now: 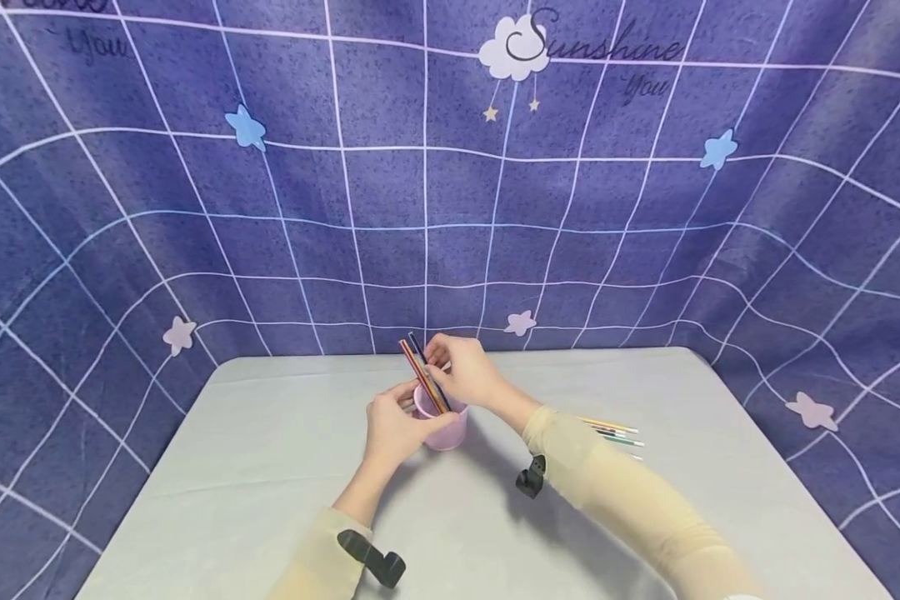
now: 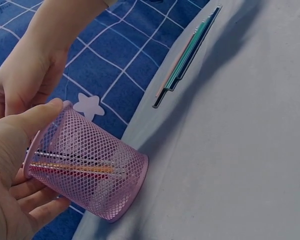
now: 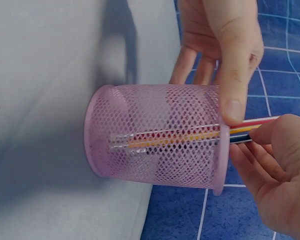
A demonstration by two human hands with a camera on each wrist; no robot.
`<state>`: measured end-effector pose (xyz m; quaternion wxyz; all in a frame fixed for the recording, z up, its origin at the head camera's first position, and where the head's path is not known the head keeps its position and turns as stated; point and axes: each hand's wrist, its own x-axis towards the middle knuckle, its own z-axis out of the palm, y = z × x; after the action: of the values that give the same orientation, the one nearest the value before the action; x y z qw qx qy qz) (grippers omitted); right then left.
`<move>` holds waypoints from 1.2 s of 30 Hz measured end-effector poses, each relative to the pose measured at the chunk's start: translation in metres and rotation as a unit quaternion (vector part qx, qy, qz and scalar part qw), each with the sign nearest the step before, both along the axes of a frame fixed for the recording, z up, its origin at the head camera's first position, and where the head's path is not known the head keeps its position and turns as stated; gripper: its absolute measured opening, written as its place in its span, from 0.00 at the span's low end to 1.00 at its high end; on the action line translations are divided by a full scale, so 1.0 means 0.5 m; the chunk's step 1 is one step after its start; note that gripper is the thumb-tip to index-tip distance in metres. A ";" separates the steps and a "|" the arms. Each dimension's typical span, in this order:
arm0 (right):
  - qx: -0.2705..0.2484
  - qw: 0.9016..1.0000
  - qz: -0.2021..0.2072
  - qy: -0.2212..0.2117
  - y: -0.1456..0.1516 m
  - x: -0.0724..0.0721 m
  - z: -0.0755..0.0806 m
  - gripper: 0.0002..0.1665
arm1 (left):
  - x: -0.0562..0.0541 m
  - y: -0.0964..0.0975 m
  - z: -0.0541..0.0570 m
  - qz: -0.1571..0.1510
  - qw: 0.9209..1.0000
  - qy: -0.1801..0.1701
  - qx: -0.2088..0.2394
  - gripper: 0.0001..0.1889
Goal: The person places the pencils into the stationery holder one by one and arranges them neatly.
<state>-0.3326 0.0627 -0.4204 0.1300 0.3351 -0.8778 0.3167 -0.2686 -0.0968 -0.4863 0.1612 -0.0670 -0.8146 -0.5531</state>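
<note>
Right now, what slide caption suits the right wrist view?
Left hand holds a pink mesh cup while the right hand grips pencils reaching into it.

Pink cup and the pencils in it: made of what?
Pink cup: probably painted metal, satin; the fine diamond mesh and smooth rim suggest it, though plastic is possible.
Pencils: likely wood with a smooth coloured coat, judging by slim, straight shafts; plastic not ruled out.

Dark curly words stand on the blue cloth (image 1: 457, 187) — "Sunshine" begins over a white cloud (image 1: 512, 52), with "You" lower down. "You" shows again at top left — the edge cuts the word above it.
</note>
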 end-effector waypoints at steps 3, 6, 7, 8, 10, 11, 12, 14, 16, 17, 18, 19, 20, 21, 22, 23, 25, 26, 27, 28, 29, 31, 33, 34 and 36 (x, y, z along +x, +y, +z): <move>-0.001 1.000 -0.002 0.006 -0.001 -0.001 -0.005 0.05 | 0.000 0.003 -0.001 0.004 1.000 -0.006 -0.002 0.38; -0.006 1.000 -0.007 0.010 -0.002 -0.002 -0.009 0.05 | 0.000 0.005 0.000 0.009 1.000 -0.008 -0.006 0.39; -0.006 1.000 -0.009 0.010 -0.002 -0.003 -0.011 0.05 | 0.000 0.005 0.000 0.009 1.000 -0.008 -0.007 0.39; -0.005 1.000 -0.010 0.011 -0.003 -0.004 -0.013 0.05 | 0.000 0.006 0.001 0.009 1.000 -0.007 -0.008 0.39; -0.004 1.000 -0.014 0.010 -0.004 -0.005 -0.016 0.05 | 0.000 0.006 0.001 0.006 1.000 -0.004 -0.010 0.39; -0.003 1.000 -0.015 0.009 -0.005 -0.005 -0.018 0.05 | 0.000 0.006 0.001 0.004 1.000 -0.001 -0.011 0.38; -0.003 1.000 -0.015 0.007 -0.005 -0.005 -0.019 0.05 | 0.000 0.006 0.001 0.005 1.000 0.000 -0.012 0.38; -0.001 1.000 -0.017 0.004 -0.007 -0.005 -0.021 0.05 | 0.000 0.006 0.000 0.006 1.000 0.001 -0.013 0.38; 0.001 1.000 -0.017 0.003 -0.009 -0.005 -0.022 0.05 | -0.001 0.005 -0.001 0.008 1.000 -0.002 -0.014 0.38; 0.003 1.000 -0.017 0.004 -0.010 -0.004 -0.022 0.05 | -0.001 0.005 0.000 0.011 1.000 -0.003 -0.014 0.38; 0.004 1.000 -0.017 0.006 -0.010 -0.004 -0.021 0.05 | -0.001 0.004 0.000 0.012 1.000 -0.005 -0.014 0.38; 0.005 1.000 -0.016 0.009 -0.010 -0.003 -0.020 0.05 | -0.001 0.004 0.000 0.013 1.000 -0.005 -0.012 0.38; 0.003 1.000 -0.016 0.011 -0.009 -0.002 -0.019 0.05 | -0.001 0.005 0.000 0.013 1.000 -0.005 -0.011 0.38; -0.001 1.000 -0.017 0.015 -0.006 -0.002 -0.017 0.06 | -0.001 0.005 0.000 0.012 1.000 -0.004 -0.010 0.38; -0.006 1.000 -0.017 0.018 -0.004 -0.001 -0.015 0.06 | -0.001 0.005 0.000 0.012 1.000 -0.002 -0.009 0.38; -0.011 1.000 -0.020 0.020 0.000 0.000 -0.012 0.07 | -0.001 0.006 -0.002 0.012 1.000 0.001 -0.010 0.37; -0.021 0.999 -0.025 0.024 0.013 -0.001 -0.006 0.07 | -0.001 0.007 -0.003 0.011 1.000 0.004 -0.007 0.38; -0.023 0.999 -0.029 0.025 0.022 -0.002 -0.002 0.07 | -0.001 0.008 -0.004 0.011 1.000 0.005 -0.006 0.38; -0.023 0.999 -0.034 0.025 0.032 -0.004 0.002 0.07 | -0.001 0.008 -0.005 0.013 1.000 0.006 -0.005 0.38; -0.022 0.999 -0.039 0.024 0.043 -0.006 0.007 0.07 | -0.002 0.008 -0.005 0.015 1.000 0.005 -0.005 0.38; -0.019 0.999 -0.044 0.024 0.056 -0.009 0.012 0.07 | -0.002 0.008 -0.006 0.017 1.000 0.003 -0.004 0.38; -0.010 0.998 -0.055 0.026 0.088 -0.014 0.020 0.07 | -0.002 0.008 -0.005 0.019 1.000 -0.003 -0.001 0.38; 0.003 0.997 -0.067 0.031 0.125 -0.019 0.027 0.07 | -0.003 0.010 -0.005 0.022 1.000 -0.011 0.000 0.38; 0.009 0.997 -0.073 0.035 0.145 -0.020 0.029 0.07 | -0.003 0.010 -0.005 0.023 1.000 -0.014 0.001 0.37; 0.019 0.995 -0.083 0.044 0.185 -0.022 0.027 0.06 | -0.003 0.011 -0.004 0.023 1.000 -0.020 0.002 0.37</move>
<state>-0.3438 0.1555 -0.4071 0.1880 0.2768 -0.9019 0.2732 -0.2698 -0.0914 -0.4882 0.1575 -0.0365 -0.8180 -0.5521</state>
